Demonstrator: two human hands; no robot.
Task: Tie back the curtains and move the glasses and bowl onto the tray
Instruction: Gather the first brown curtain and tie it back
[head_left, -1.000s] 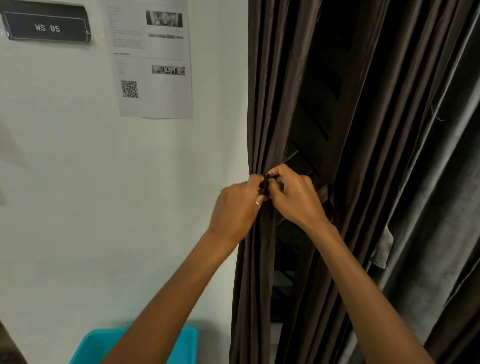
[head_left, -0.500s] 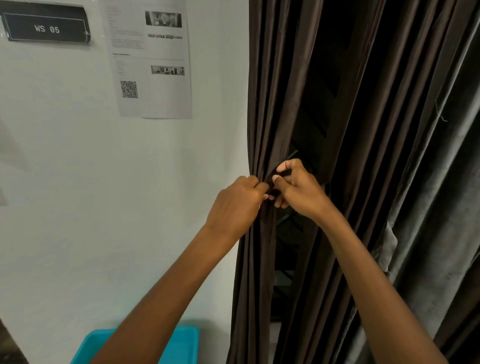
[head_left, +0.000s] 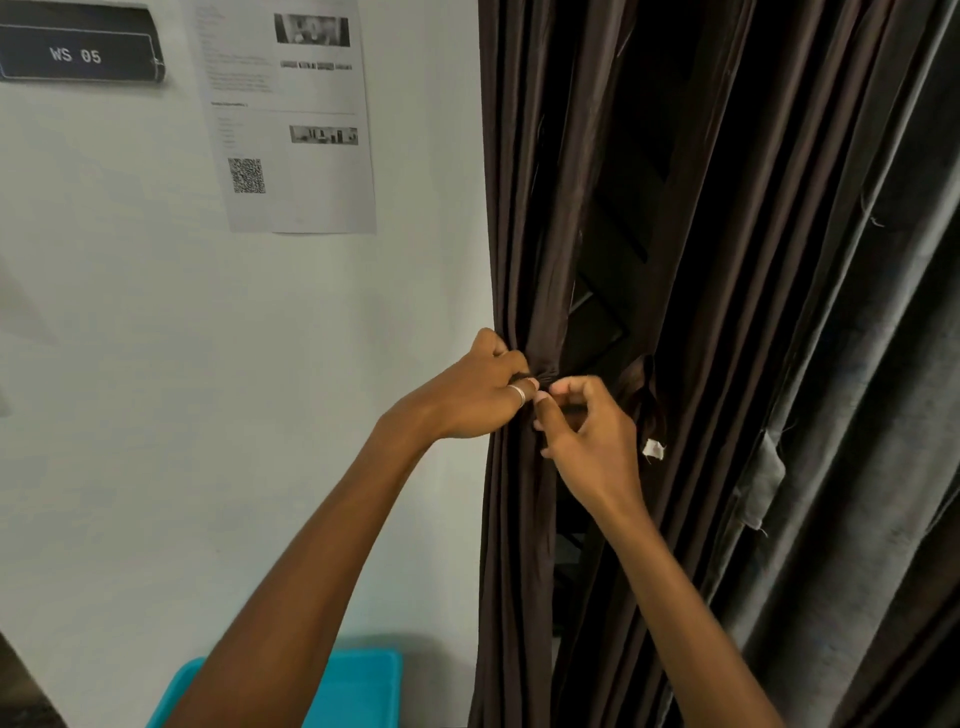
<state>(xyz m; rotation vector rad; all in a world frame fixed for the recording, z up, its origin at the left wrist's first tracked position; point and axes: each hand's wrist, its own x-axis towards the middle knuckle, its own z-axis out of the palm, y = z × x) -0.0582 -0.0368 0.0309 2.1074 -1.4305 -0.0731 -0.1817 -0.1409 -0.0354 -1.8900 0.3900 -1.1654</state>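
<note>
Curtain (head_left: 524, 208) first: the dark brown one hangs just beside the right edge of the white wall (head_left: 156, 364), and its folds are drawn into a narrow waist at mid height, where your hands meet. Your left hand (head_left: 478, 387) has its fingers curled round that gathered bundle from the wall side. Your right hand (head_left: 589, 436) sits just right of it, thumb and forefinger pinched on the tie (head_left: 636, 384) at the waist, with the other fingers loosely bent. The rest of the tie hangs off to the right with a small white tag (head_left: 653, 449) at its end.

To do this step well, let the left hand squeeze the folds so none slip out while the right works. Pull the tie snug, level with the waist, before you fasten it; a slack loop will likely slide down this smooth cloth. I cannot tell how the tie fastens, since your fingers hide the join, so check by feel that it has caught before you loosen either grip.
</note>
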